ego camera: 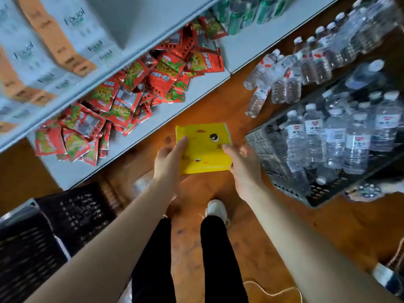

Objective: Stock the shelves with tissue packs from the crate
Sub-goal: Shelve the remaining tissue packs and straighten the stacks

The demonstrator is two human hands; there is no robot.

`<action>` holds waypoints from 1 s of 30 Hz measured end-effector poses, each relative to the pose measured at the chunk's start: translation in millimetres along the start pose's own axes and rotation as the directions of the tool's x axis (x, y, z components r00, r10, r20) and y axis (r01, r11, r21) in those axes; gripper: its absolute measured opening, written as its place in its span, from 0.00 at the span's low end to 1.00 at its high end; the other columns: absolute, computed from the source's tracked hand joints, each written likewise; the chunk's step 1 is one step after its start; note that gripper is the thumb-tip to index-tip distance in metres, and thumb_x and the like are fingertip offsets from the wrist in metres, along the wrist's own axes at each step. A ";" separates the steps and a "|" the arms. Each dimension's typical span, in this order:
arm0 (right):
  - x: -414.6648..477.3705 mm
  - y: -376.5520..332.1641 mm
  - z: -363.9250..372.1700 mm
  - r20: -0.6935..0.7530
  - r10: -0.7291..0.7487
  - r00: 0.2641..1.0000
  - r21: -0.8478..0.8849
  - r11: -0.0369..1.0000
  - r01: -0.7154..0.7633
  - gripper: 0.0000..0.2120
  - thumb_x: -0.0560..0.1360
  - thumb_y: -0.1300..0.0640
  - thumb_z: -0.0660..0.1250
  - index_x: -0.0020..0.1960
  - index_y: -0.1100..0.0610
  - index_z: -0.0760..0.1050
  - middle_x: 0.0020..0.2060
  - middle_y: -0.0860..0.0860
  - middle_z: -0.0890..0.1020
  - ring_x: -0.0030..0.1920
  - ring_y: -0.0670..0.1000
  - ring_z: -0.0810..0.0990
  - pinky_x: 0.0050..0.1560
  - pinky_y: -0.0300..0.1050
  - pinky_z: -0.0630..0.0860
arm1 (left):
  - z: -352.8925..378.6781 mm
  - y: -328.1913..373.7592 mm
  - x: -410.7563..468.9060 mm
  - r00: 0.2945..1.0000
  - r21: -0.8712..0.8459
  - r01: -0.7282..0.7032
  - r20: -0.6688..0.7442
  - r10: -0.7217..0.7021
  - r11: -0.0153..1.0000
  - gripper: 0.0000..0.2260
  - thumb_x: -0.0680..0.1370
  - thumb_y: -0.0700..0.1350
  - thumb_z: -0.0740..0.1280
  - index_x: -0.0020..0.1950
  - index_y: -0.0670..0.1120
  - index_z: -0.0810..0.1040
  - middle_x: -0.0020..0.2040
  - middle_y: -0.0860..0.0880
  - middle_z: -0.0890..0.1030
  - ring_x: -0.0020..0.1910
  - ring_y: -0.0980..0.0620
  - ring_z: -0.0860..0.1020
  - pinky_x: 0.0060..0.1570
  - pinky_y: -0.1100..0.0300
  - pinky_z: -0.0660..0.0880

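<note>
Two white shelves (203, 88) over seemingly wooden floor (284, 215).

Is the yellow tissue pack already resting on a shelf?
No, the left hand and the right hand hold the yellow tissue pack between them over the wooden floor, short of the shelf.

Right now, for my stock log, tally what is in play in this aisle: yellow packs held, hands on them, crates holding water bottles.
Yellow plastic tissue pack with a printed face: 1
Hands gripping it, left hand and right hand: 2
Dark slatted plastic crate holding clear water bottles: 1
Total: 4
</note>
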State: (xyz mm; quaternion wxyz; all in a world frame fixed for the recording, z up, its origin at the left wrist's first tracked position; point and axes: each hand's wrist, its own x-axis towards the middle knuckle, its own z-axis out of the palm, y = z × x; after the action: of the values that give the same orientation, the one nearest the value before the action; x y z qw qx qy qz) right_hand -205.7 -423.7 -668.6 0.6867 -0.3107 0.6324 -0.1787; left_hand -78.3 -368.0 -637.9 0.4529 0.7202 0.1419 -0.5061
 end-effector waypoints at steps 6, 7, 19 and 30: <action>-54.3 -42.4 10.7 0.103 -0.052 0.993 0.004 0.999 0.052 0.04 0.72 0.55 0.69 0.47 0.51 0.76 0.47 0.51 0.82 0.49 0.52 0.80 0.51 0.50 0.75 | -23.5 18.3 -60.3 0.991 -0.044 -0.133 -0.020 0.133 0.990 0.07 0.76 0.43 0.67 0.45 0.46 0.68 0.35 0.48 0.73 0.32 0.51 0.72 0.32 0.60 0.71; -64.1 -48.4 14.9 0.129 -0.062 0.990 0.001 0.998 0.062 0.05 0.73 0.51 0.68 0.48 0.50 0.76 0.48 0.50 0.82 0.49 0.51 0.80 0.50 0.49 0.75 | -30.0 22.0 -71.5 0.988 -0.051 -0.155 -0.014 0.154 0.987 0.07 0.76 0.42 0.66 0.43 0.46 0.68 0.35 0.47 0.72 0.31 0.51 0.71 0.30 0.62 0.69; -224.5 -103.7 72.4 0.504 0.001 0.863 -0.182 0.978 0.105 0.20 0.68 0.45 0.71 0.56 0.53 0.75 0.52 0.56 0.80 0.52 0.56 0.78 0.55 0.54 0.73 | -180.0 81.2 -213.2 0.942 -0.097 -0.287 0.153 0.299 0.953 0.08 0.66 0.41 0.68 0.35 0.48 0.69 0.23 0.52 0.71 0.24 0.53 0.69 0.22 0.67 0.65; -351.5 -113.3 158.2 0.442 -0.084 0.893 0.042 0.996 0.073 0.18 0.72 0.48 0.69 0.59 0.55 0.75 0.59 0.56 0.79 0.61 0.58 0.76 0.63 0.59 0.72 | -261.7 100.3 -313.9 0.928 -0.151 -0.347 0.090 0.362 0.926 0.25 0.72 0.55 0.69 0.66 0.53 0.66 0.59 0.50 0.75 0.55 0.47 0.77 0.43 0.55 0.73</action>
State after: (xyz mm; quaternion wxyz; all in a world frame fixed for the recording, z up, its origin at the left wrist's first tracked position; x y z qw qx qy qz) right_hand -81.8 -251.7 -327.4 0.8084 -0.3604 0.4443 -0.1386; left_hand 4.8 -135.1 -297.4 0.5911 0.6716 0.0156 -0.4464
